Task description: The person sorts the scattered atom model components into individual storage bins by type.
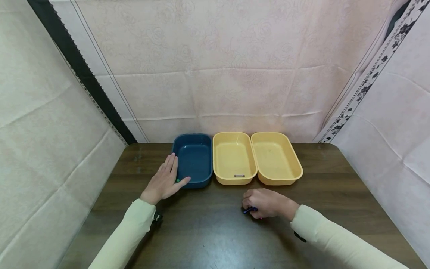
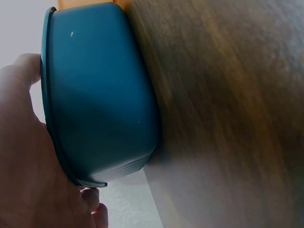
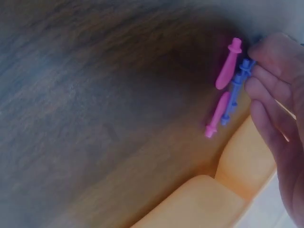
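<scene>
The small plastic pieces [image 3: 227,102], two pink and one blue, lie on the dark wooden surface [image 1: 208,231] just in front of the yellow trays, under the right hand [image 1: 267,203], whose fingers [image 3: 266,92] are curled over the blue piece; the grip of that hand is narrow and appears to be closed on the blue piece, though how firmly it is pinched cannot be told from the blurred wrist view. In the head view only a blue tip [image 1: 250,210] is seen beneath the knuckles. The left hand [image 1: 164,181] is laid with straight fingers against the near left corner of the blue tray [image 1: 195,158], the thumb resting over its rim, so that the tray is steadied rather than gripped; a small green speck is seen at the rim by the thumb. The middle yellow tray [image 1: 234,157] already holds one small piece [image 1: 239,175] near its front wall, and the right yellow tray [image 1: 276,157] stands touching it. As a judgement, the chief risk lies in the closeness of the three pieces: with the pink ones lying just beside the blue one, they could be dragged along or flicked across the surface when the blue one is lifted. A thin, smooth piece held by the fingertips alone could also slip and roll. The blue tray could be pushed against its neighbour if pressed harder.
</scene>
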Demonstrator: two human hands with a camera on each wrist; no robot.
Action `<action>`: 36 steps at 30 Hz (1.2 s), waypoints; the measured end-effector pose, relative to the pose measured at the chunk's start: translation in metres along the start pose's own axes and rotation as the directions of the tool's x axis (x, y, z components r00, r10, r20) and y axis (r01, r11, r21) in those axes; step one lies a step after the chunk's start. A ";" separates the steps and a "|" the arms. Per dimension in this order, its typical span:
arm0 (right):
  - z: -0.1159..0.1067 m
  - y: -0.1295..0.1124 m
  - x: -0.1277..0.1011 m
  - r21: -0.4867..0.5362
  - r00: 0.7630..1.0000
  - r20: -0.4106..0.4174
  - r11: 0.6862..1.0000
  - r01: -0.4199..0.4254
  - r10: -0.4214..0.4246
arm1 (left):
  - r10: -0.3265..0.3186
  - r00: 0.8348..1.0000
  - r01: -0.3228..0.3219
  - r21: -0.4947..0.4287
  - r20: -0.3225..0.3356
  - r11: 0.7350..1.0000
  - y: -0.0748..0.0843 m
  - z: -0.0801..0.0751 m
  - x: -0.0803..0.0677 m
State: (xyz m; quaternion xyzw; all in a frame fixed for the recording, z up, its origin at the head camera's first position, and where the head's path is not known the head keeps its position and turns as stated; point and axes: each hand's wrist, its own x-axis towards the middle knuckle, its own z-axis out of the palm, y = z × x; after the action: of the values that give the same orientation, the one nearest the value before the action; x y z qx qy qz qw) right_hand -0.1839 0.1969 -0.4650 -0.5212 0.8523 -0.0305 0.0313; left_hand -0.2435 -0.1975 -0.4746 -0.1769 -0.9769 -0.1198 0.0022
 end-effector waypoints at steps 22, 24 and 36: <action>-0.031 0.007 0.009 -0.023 0.996 -0.090 1.000 -0.020 0.018 | 0.000 1.000 0.000 -0.005 0.012 1.000 -0.001 0.000 0.000; -0.036 0.007 0.010 -0.016 0.996 -0.084 0.999 -0.028 0.026 | 0.000 1.000 0.000 -0.004 0.013 1.000 -0.001 0.000 0.000; -0.067 0.015 0.019 -0.048 0.992 -0.124 0.998 -0.042 0.036 | -0.005 1.000 0.005 -0.013 0.016 1.000 0.000 -0.001 -0.001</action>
State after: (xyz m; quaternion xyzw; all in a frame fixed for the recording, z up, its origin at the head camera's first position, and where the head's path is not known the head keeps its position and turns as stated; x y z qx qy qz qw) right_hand -0.2117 0.1876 -0.3994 -0.5023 0.8631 -0.0405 -0.0339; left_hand -0.2422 -0.1977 -0.4738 -0.1756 -0.9765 -0.1248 -0.0073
